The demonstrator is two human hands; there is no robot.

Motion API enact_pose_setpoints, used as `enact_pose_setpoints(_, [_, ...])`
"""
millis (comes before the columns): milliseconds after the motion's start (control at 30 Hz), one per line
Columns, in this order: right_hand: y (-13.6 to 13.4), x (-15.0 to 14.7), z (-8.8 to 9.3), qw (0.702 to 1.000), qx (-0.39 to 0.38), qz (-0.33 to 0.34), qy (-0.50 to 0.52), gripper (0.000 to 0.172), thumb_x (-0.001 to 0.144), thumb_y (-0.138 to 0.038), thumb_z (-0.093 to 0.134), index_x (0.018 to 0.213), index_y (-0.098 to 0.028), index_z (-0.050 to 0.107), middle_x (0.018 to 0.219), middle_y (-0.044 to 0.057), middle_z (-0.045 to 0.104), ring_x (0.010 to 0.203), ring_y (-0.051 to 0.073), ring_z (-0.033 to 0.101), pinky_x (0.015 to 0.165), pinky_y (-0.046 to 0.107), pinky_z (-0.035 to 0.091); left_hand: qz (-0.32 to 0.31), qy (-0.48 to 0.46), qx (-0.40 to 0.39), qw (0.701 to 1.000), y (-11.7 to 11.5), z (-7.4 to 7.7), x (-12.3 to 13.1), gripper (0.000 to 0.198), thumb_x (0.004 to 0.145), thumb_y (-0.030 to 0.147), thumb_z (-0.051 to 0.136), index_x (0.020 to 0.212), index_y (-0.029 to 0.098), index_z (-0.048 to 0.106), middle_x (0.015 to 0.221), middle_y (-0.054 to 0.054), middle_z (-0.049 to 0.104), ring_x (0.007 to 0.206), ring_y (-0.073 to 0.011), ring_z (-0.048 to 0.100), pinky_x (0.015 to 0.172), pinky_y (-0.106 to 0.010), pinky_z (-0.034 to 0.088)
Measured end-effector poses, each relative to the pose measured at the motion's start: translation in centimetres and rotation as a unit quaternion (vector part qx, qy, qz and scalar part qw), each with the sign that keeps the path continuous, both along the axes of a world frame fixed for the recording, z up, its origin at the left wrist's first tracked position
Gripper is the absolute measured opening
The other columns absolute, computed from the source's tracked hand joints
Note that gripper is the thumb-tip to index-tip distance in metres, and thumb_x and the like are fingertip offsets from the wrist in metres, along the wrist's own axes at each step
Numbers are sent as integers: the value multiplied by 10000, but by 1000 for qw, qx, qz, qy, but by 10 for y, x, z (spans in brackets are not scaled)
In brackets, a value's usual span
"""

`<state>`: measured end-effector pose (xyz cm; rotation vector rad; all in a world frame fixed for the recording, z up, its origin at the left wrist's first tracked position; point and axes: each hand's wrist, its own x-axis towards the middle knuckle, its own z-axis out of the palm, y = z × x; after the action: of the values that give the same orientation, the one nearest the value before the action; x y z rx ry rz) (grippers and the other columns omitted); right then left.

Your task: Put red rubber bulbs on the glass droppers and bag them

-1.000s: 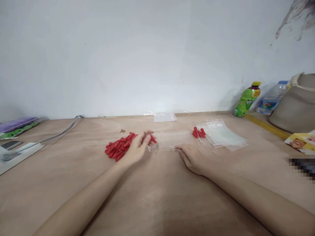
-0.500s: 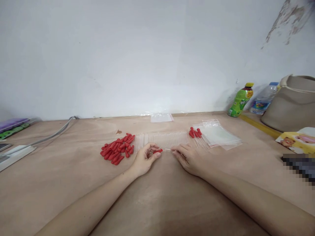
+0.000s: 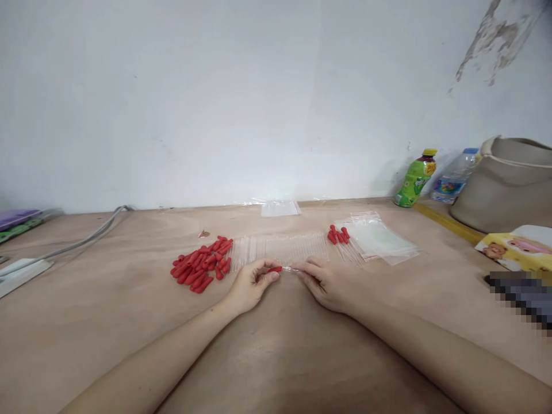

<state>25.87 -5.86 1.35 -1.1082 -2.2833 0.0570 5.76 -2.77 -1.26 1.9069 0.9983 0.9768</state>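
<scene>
My left hand pinches a small red rubber cap at its fingertips. My right hand pinches a thin clear tube whose end meets the cap. Both hands rest on the brown table just in front of a row of clear tubes. A heap of loose red caps lies left of the row. Right of it lie several tubes with red caps fitted.
Clear zip bags lie right of the capped tubes, another small bag by the wall. A green bottle, a water bottle and a beige bag stand at the right. A power strip with cable lies left.
My left hand took a red cap from the heap and brought it toward my right hand. The cap and the clear tube now meet between my fingertips.
</scene>
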Motion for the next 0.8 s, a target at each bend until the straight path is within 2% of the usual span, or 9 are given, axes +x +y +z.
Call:
enact_pose_setpoints(200, [8, 4, -12, 999, -2, 26, 35, 290, 849, -189, 404, 1063, -233, 594, 732, 21, 576, 625, 95, 515, 608, 207, 403, 8, 23, 30, 999, -2, 0, 0, 193, 777, 294, 546, 898, 152, 597, 791, -29, 635, 711, -140, 572, 638, -238, 444])
enact_pose_setpoints(400, [16, 9, -23, 994, -53, 68, 69, 311, 850, -180, 402, 1100, -264, 566, 739, 7, 536, 640, 79, 501, 608, 192, 404, -8, 51, 56, 997, -6, 4, 0, 149, 797, 255, 521, 870, 158, 608, 785, -17, 635, 708, -131, 566, 633, -221, 438])
enact_pose_setpoints(633, [14, 9, -19, 992, -83, 71, 64, 310, 844, -182, 408, 1090, -276, 573, 773, 7, 562, 638, 76, 511, 622, 188, 416, -35, 44, 89, 994, -9, 7, 0, 138, 816, 194, 491, 880, 158, 607, 825, -23, 639, 764, -131, 579, 700, -226, 448])
enact_pose_setpoints(800, [13, 9, -15, 992, -99, 71, 44, 328, 839, -172, 404, 1106, -280, 561, 823, 11, 610, 684, 91, 555, 624, 194, 426, -38, 63, 92, 993, -11, 7, -2, 133, 812, 204, 500, 865, 158, 612, 814, -23, 640, 745, -131, 579, 677, -223, 450])
